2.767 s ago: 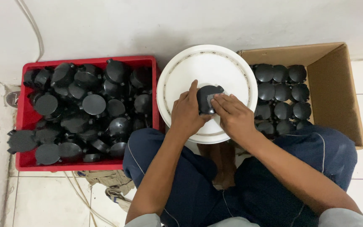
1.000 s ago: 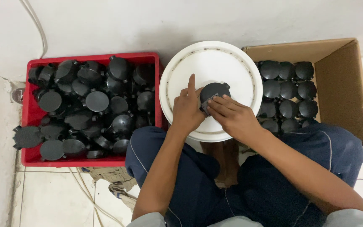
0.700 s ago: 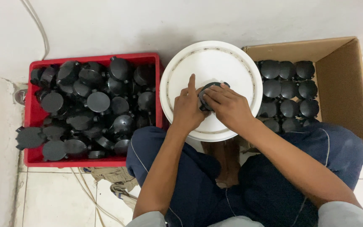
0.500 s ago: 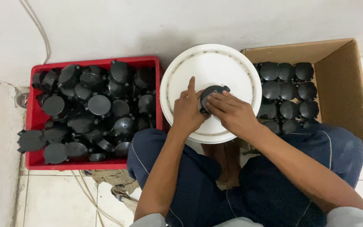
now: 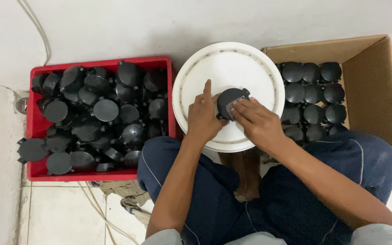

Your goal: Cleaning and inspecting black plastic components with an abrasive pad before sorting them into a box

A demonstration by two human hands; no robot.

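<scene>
Piece in hand: black round box (image 5: 231,100), over the white bucket lid's (image 5: 250,68) centre.
Left hand (image 5: 203,117): fingers wrapped on its left side.
Right hand (image 5: 258,122): fingertips pressing its face.
Done: neat rows fill the cardboard carton's (image 5: 373,90) left part.
Left: red crate (image 5: 35,131) heaped with more.

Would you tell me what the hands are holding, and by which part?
Both hands, left hand and right hand, hold one black round part by its rim, over the white lid.

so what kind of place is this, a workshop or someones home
Likely a small, informal workshop with floor-level piecework: a red crate heaped with loose black round parts, a cardboard box with the same parts in neat rows, and a white bucket lid used as a bench.
</scene>
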